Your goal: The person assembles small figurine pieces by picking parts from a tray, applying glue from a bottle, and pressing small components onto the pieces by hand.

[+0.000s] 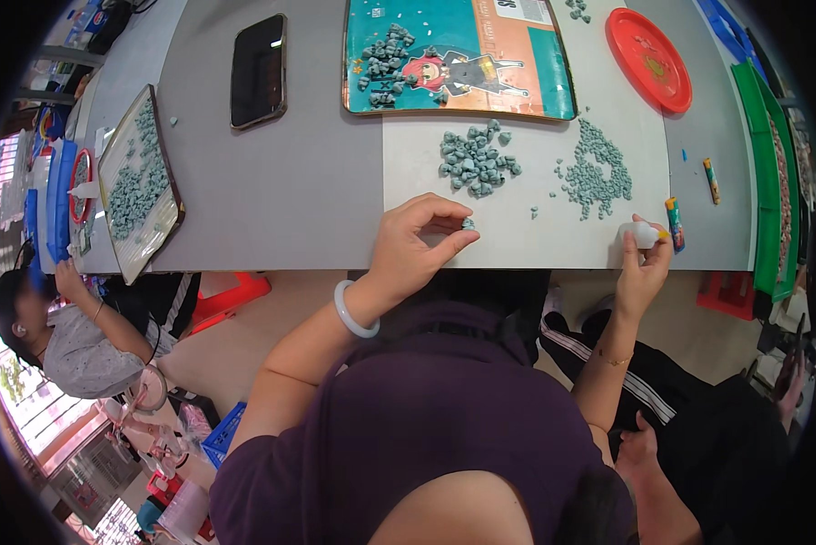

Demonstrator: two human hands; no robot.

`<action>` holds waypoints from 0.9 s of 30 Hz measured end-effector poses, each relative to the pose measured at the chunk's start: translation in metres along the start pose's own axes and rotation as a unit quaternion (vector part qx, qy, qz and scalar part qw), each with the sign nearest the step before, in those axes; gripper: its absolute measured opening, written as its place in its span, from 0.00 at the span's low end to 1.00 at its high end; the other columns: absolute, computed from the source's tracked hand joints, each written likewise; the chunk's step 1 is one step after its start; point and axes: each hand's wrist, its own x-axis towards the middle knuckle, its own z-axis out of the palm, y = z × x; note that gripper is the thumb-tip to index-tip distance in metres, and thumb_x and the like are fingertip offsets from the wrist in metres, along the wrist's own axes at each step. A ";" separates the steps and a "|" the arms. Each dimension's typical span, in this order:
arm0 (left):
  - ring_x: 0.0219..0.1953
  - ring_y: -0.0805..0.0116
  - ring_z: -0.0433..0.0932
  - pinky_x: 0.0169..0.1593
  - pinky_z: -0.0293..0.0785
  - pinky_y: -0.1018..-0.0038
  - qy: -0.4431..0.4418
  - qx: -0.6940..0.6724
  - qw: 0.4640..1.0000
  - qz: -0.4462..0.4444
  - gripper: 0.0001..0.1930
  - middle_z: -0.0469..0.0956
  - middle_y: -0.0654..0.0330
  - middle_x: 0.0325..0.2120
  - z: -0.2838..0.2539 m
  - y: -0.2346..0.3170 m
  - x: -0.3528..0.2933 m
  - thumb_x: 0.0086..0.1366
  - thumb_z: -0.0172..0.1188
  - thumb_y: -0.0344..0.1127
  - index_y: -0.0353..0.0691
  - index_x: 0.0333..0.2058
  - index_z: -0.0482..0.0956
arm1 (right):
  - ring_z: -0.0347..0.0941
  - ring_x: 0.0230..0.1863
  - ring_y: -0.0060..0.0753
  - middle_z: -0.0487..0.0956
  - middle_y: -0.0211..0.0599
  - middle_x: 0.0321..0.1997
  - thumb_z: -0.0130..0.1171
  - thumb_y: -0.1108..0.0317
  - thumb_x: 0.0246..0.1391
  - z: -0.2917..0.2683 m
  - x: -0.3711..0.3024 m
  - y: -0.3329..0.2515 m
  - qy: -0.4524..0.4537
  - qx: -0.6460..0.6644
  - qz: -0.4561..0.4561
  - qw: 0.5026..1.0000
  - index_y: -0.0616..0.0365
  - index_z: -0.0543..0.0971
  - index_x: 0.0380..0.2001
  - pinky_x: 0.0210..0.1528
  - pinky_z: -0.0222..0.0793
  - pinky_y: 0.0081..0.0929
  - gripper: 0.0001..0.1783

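Observation:
My left hand (414,241) pinches a small grey-green molded piece (469,223) between thumb and forefinger, just above the table's near edge. In my right hand (644,268) is a small white bottle (639,235), tipped on its side with a yellow end toward the right. Beyond my left hand lies a heap of larger grey-green pieces (478,162). A spread of smaller grey-green pieces (597,174) sits farther right, beyond the bottle. More pieces (385,68) rest on an illustrated teal and orange tray (480,100) at the far middle.
A black phone (259,71) lies at the far left; nearer the left edge stands a tray (173,195) of small pieces. To the right are a red plate (648,59), two small colorful tubes (675,224) and a green crate (744,136). People sit at both sides.

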 end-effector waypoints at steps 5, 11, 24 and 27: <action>0.31 0.71 0.78 0.37 0.74 0.79 0.001 0.005 1.000 -0.005 0.08 0.76 0.59 0.29 -0.001 -0.001 -0.001 0.50 0.63 0.24 0.33 0.31 0.77 | 0.67 0.43 0.28 0.69 0.45 0.50 0.57 0.78 0.48 0.010 0.003 0.004 0.111 0.094 -0.059 0.988 0.62 0.64 0.43 0.44 0.63 0.21 0.19; 0.32 0.72 0.77 0.38 0.74 0.80 -0.001 0.001 1.000 -0.005 0.08 0.75 0.59 0.29 0.001 -0.002 -0.002 0.50 0.62 0.21 0.32 0.32 0.76 | 0.68 0.32 0.31 0.73 0.39 0.32 0.57 0.83 0.42 0.039 -0.016 -0.044 -0.039 -0.086 -0.295 0.951 0.63 0.72 0.32 0.33 0.64 0.21 0.11; 0.32 0.73 0.77 0.37 0.74 0.80 -0.004 0.021 1.000 0.004 0.09 0.76 0.59 0.29 0.000 0.001 -0.001 0.50 0.63 0.21 0.32 0.31 0.76 | 0.70 0.29 0.35 0.72 0.35 0.27 0.58 0.78 0.40 0.066 0.002 -0.063 -0.257 -0.114 -0.284 0.917 0.60 0.75 0.27 0.31 0.67 0.25 0.07; 0.31 0.73 0.77 0.37 0.74 0.80 -0.005 0.020 1.000 0.003 0.09 0.76 0.59 0.29 0.001 0.001 -0.001 0.49 0.63 0.21 0.32 0.31 0.76 | 0.70 0.29 0.35 0.72 0.35 0.27 0.57 0.79 0.41 0.064 -0.004 -0.065 -0.294 -0.106 -0.237 0.920 0.61 0.74 0.27 0.31 0.66 0.25 0.06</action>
